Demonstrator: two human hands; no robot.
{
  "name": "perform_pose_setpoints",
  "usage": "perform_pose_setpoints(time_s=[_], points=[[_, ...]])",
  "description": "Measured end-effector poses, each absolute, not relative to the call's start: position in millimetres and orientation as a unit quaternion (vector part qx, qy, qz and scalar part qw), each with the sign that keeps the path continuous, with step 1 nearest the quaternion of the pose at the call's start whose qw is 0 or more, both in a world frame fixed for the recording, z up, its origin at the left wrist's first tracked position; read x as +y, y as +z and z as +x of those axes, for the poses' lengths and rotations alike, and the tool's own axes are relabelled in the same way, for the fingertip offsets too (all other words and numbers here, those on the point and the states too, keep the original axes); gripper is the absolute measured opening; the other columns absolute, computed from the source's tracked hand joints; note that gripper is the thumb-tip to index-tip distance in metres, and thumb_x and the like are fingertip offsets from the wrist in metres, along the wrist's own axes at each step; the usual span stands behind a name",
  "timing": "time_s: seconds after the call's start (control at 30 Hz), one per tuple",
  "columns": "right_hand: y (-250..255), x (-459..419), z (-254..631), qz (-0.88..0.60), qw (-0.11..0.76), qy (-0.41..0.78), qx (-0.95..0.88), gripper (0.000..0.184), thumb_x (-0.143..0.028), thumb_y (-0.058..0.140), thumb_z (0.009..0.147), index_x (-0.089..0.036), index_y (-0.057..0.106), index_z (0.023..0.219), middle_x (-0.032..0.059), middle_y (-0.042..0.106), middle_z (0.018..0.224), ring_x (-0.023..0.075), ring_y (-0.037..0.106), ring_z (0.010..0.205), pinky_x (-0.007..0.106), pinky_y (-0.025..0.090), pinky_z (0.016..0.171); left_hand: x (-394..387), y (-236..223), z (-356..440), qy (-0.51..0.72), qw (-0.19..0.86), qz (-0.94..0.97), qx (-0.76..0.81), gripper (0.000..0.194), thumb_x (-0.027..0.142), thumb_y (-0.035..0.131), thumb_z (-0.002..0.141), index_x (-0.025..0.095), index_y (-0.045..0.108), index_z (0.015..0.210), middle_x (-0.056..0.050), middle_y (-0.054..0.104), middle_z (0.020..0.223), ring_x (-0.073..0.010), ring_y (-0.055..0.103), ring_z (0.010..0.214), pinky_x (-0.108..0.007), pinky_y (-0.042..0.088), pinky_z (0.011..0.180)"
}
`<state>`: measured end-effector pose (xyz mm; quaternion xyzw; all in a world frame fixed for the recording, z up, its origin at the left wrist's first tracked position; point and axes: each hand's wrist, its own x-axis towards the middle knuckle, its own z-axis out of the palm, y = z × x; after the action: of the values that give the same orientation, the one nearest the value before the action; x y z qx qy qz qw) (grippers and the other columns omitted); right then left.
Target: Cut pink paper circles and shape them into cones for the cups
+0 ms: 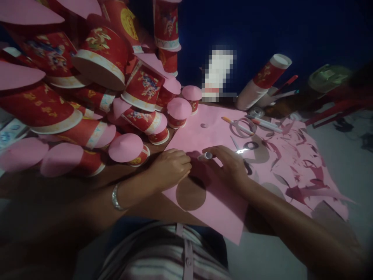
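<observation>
My left hand [174,165], a silver bracelet [115,197] on its wrist, is closed with bent fingers at the left edge of a pink paper sheet [224,210]. Whatever its fingertips pinch is hidden. My right hand [229,163] curls over the sheet, its fingers at a short white tube [206,156] whose round end faces me. Whether the tube is a marker or a glue stick I cannot tell. Below my hands a round hole in the sheet shows the brown table [190,193]. Scissors [244,151] with black handles lie just beyond my right hand.
Red paper cups [142,83] with pink paper cones [125,147] stand piled on the left. Pink scraps [305,163] cover the right side. Pens [266,125] and a tape roll [243,127] lie behind the scissors. A cup stack [264,81] leans at the back.
</observation>
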<state>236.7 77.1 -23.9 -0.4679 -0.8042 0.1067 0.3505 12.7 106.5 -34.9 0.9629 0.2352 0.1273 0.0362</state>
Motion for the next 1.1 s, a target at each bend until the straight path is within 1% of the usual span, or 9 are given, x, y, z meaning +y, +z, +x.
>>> perform_pose_setpoints(time_s=[0.1,0.23,0.43,0.57,0.63,0.77,0.87,0.97,1.1], points=[[-28,79,237,-0.458,0.350,0.108,-0.810,0.014,-0.012,0.059,0.090,-0.020,0.068,0.097,0.0065,0.072,0.087,0.0202,0.066,0.079,0.032,0.053,0.070,106,-37,12,0.130,0.041,0.961,0.241,0.016,0.021,0.056,0.093,0.019,0.064,0.079,-0.003,0.066,0.081,-0.0206,0.058,0.084,-0.036,0.042,0.078],[-29,81,234,-0.446,0.354,0.079,-0.818,0.013,-0.011,0.059,0.090,-0.018,0.067,0.097,0.0073,0.071,0.086,0.0205,0.066,0.078,0.032,0.053,0.069,106,-36,12,0.124,0.038,0.962,0.240,0.017,0.020,0.056,0.093,0.019,0.063,0.077,-0.003,0.065,0.081,-0.0208,0.057,0.083,-0.037,0.042,0.077],[-21,84,233,-0.445,0.325,0.047,-0.833,0.012,-0.011,0.058,0.091,-0.018,0.066,0.096,0.0079,0.072,0.086,0.0210,0.067,0.077,0.032,0.052,0.067,106,-33,14,0.132,0.034,0.961,0.239,0.017,0.019,0.060,0.090,0.019,0.063,0.074,-0.002,0.064,0.077,-0.0199,0.057,0.080,-0.036,0.042,0.075],[-20,88,236,-0.455,0.309,0.029,-0.834,0.007,-0.019,0.059,0.094,-0.018,0.066,0.095,0.0083,0.072,0.086,0.0207,0.067,0.076,0.031,0.051,0.066,106,-32,15,0.137,0.040,0.960,0.241,0.017,0.021,0.059,0.091,0.019,0.064,0.075,-0.001,0.065,0.078,-0.0201,0.058,0.082,-0.036,0.043,0.076],[-21,89,237,-0.457,0.304,0.026,-0.836,0.010,-0.023,0.059,0.095,-0.017,0.066,0.094,0.0085,0.072,0.086,0.0206,0.067,0.075,0.031,0.051,0.065,106,-32,14,0.131,0.041,0.960,0.242,0.017,0.022,0.059,0.092,0.019,0.065,0.076,-0.002,0.066,0.080,-0.0203,0.058,0.083,-0.037,0.043,0.076],[-22,91,242,-0.467,0.299,0.018,-0.832,0.011,-0.024,0.059,0.096,-0.017,0.067,0.094,0.0086,0.073,0.085,0.0210,0.067,0.076,0.031,0.051,0.065,105,-33,14,0.117,0.045,0.960,0.249,0.016,0.022,0.057,0.093,0.019,0.065,0.080,-0.002,0.067,0.084,-0.0204,0.059,0.086,-0.036,0.044,0.078],[-18,91,249,-0.481,0.313,-0.002,-0.819,0.010,-0.024,0.059,0.095,-0.019,0.068,0.096,0.0081,0.074,0.087,0.0209,0.068,0.077,0.031,0.052,0.066,105,-33,14,0.112,0.041,0.961,0.250,0.014,0.020,0.056,0.093,0.019,0.067,0.084,-0.003,0.069,0.088,-0.0204,0.060,0.088,-0.036,0.044,0.080],[-10,88,252,-0.494,0.343,-0.022,-0.798,0.007,-0.021,0.061,0.094,-0.021,0.068,0.093,0.0071,0.075,0.090,0.0208,0.070,0.080,0.032,0.052,0.070,104,-33,14,0.110,0.041,0.961,0.249,0.015,0.020,0.056,0.093,0.018,0.066,0.082,-0.003,0.068,0.085,-0.0204,0.059,0.087,-0.036,0.044,0.079],[-11,82,241,-0.473,0.361,0.029,-0.803,0.006,-0.019,0.062,0.093,-0.019,0.068,0.095,0.0073,0.075,0.089,0.0200,0.070,0.080,0.031,0.054,0.071,104,-32,14,0.110,0.040,0.962,0.248,0.018,0.020,0.057,0.092,0.018,0.064,0.076,-0.003,0.066,0.080,-0.0207,0.058,0.083,-0.036,0.044,0.077]])
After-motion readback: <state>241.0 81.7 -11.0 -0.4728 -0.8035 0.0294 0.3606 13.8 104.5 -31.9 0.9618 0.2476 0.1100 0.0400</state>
